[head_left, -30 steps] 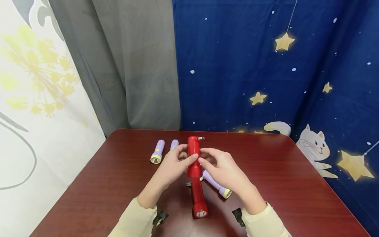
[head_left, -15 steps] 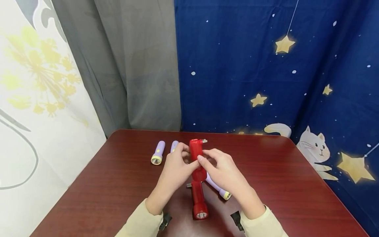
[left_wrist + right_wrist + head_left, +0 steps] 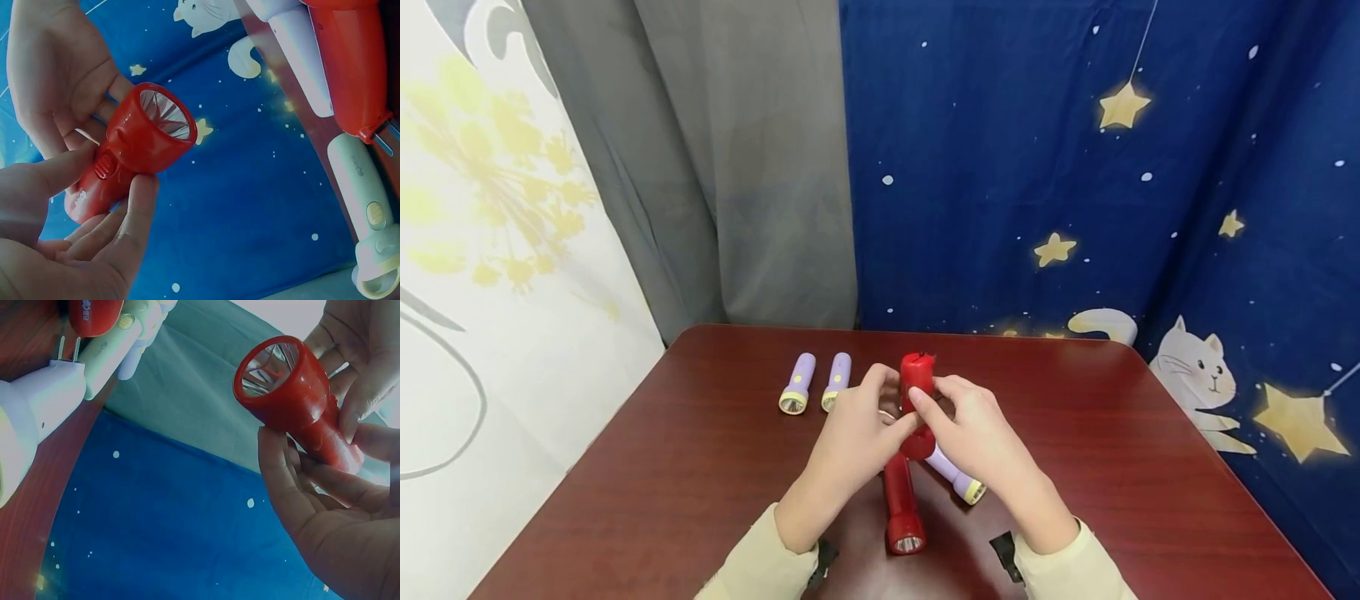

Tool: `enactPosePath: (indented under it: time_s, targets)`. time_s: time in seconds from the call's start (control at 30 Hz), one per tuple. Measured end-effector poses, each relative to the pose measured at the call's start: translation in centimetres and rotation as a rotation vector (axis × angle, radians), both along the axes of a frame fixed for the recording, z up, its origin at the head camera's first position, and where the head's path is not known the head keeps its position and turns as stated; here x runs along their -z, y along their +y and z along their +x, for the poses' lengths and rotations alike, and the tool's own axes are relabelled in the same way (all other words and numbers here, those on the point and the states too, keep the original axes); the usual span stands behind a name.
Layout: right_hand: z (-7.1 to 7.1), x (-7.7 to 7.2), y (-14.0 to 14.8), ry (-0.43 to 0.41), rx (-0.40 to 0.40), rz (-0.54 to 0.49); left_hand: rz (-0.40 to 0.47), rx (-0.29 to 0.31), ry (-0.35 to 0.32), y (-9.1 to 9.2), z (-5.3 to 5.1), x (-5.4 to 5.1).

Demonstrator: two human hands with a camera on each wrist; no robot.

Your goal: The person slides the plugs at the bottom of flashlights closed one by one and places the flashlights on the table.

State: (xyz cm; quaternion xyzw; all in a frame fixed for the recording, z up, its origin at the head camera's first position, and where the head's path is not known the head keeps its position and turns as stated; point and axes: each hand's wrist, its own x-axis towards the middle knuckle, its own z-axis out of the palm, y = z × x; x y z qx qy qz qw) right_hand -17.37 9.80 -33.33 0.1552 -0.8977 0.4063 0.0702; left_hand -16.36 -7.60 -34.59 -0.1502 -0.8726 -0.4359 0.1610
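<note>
Both hands hold a red flashlight (image 3: 917, 372) above the table, its tail end up and away from me in the head view. My left hand (image 3: 859, 423) grips it from the left, thumb near the ribbed switch (image 3: 105, 166) in the left wrist view. From the right, my right hand (image 3: 976, 427) pinches the same flashlight. Its clear lens (image 3: 270, 370) shows in the right wrist view. Below it on the table lies a second red flashlight (image 3: 901, 500), lens toward me. Beside that one, a purple flashlight (image 3: 957, 475) with a yellow rim lies partly behind my right hand.
Two more purple flashlights, one (image 3: 797, 383) and another (image 3: 838, 377), lie at the back left of the dark red table (image 3: 647, 467). Metal plug prongs (image 3: 69, 350) stick out of a purple flashlight. Grey and blue curtains hang behind the table.
The held red flashlight has turned about its length: its prongs, which pointed right at the top, are no longer plain to see. It and both hands have shifted slightly right.
</note>
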Motion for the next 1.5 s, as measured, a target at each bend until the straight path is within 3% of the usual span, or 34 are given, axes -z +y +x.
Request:
enactPosePath:
  time_s: [0.2, 0.37, 0.57, 0.9, 1.17, 1.5]
  targets:
    - [-0.14, -0.29, 0.04, 0.053, -0.006, 0.013, -0.034, -0.031, 0.066, 0.27, 0.02, -0.36]
    - [0.01, -0.41, -0.15, 0.037, -0.002, -0.042, -0.076, -0.063, 0.100, 0.36, 0.06, -0.33]
    - [0.41, -0.41, -0.07, 0.054, -0.009, -0.045, -0.102, -0.067, 0.099, 0.41, 0.11, -0.03]
    - [0.37, -0.26, -0.17, 0.199, -0.086, 0.011, -0.138, -0.061, 0.126, 0.51, 0.21, -0.06]
    - [0.23, -0.09, -0.42, 0.225, -0.080, 0.042, -0.172, -0.075, 0.110, 0.59, 0.14, -0.06]
    - [0.37, 0.00, -0.50, 0.194, -0.052, 0.055, -0.201, -0.055, 0.135, 0.59, 0.36, 0.12]
